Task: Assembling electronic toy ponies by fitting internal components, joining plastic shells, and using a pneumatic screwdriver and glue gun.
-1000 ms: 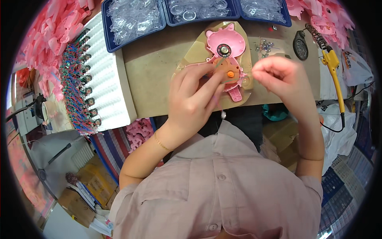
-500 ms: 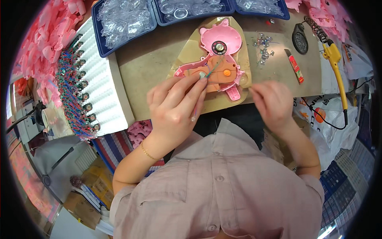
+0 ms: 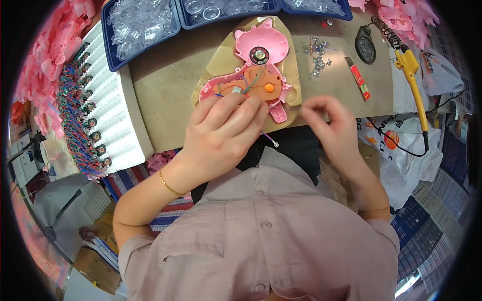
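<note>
Near the front edge of the surface (image 3: pixel 163 95), an animal-shaped pink plastic shell (image 3: pixel 271 47) lies hollow side up on a tan block (image 3: pixel 289 70). The left hand (image 3: pixel 226 120) covers its lower-left part, fingers bent; I cannot tell their grip. The right hand (image 3: pixel 331 120) curls loosely beside the block, contents unclear. The shell looks light, stiff, best held by its rim; 1 thin lead below seems fragile, best taken by its white plug (image 3: pixel 275 144).

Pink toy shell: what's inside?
A round black part, an orange panel with an orange knob, and wires. The left hand hides the panel's lower edge; anything beneath the panel is covered.
</note>
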Motion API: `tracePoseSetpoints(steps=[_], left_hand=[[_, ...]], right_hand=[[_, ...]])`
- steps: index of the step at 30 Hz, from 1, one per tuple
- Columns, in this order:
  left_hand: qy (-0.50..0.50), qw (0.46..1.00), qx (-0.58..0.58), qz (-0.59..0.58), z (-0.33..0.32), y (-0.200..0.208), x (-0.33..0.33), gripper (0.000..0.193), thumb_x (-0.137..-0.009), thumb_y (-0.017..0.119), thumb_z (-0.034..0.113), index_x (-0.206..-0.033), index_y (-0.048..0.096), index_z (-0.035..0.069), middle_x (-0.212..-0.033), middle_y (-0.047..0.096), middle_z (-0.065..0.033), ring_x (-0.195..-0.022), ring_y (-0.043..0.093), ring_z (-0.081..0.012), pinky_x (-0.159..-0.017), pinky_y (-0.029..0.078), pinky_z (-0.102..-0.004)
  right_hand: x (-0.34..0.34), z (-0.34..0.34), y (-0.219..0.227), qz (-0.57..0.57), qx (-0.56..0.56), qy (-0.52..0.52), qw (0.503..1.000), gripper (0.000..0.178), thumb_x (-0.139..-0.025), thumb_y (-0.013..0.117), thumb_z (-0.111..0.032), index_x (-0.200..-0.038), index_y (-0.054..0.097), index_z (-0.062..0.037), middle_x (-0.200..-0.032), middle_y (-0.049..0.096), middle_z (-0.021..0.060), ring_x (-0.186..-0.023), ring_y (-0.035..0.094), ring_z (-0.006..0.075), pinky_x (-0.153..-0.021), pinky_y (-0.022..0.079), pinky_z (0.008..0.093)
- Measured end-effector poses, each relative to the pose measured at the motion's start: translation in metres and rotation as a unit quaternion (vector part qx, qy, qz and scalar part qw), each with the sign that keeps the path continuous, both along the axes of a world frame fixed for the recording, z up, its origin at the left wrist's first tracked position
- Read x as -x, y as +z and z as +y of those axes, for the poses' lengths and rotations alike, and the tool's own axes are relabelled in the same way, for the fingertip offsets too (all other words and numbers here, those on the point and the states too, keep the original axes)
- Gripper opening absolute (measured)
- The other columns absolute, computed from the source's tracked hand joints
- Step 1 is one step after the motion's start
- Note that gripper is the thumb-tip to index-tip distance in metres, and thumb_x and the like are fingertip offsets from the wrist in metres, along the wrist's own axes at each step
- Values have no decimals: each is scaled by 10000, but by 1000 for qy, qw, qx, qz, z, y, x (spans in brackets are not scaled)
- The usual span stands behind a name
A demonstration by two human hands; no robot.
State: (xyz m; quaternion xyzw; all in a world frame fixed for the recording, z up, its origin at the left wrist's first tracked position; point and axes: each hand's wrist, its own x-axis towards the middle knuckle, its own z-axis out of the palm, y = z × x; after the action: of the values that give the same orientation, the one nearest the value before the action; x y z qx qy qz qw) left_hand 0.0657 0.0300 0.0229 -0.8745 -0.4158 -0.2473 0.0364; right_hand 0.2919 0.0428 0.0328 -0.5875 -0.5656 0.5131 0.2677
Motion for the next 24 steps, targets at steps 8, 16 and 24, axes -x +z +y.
tracePoseSetpoints(steps=[8, 16, 24], left_hand=[[42, 996, -47, 66, -7, 2, -6, 346, -704, 638, 161, -1043, 684, 109, -1080, 600, 19, -992, 554, -141, -824, 401, -287], [-19, 998, -48, 37, 1, -6, -5, 191, -651, 602, 163, -811, 651, 70, -1007, 531, -25, -1004, 504, -165, -796, 402, -305], [-15, 998, 26, 57, -3, -1, -4, 337, -703, 624, 147, -1028, 665, 68, -1015, 555, -13, -974, 537, -150, -818, 412, -310]], right_hand=[[13, 40, -7, -101, -313, 206, 922, 158, -825, 654, -4, -982, 637, -3, -928, 638, 76, -841, 622, 219, -722, 493, 298], [15, 46, -1, -155, -289, 191, 925, 105, -794, 683, -27, -898, 667, -28, -893, 637, 53, -835, 609, 205, -737, 461, 305], [11, 43, -11, -210, -431, 208, 853, 158, -730, 722, -45, -872, 668, -89, -861, 610, -2, -823, 557, 197, -784, 384, 334]])
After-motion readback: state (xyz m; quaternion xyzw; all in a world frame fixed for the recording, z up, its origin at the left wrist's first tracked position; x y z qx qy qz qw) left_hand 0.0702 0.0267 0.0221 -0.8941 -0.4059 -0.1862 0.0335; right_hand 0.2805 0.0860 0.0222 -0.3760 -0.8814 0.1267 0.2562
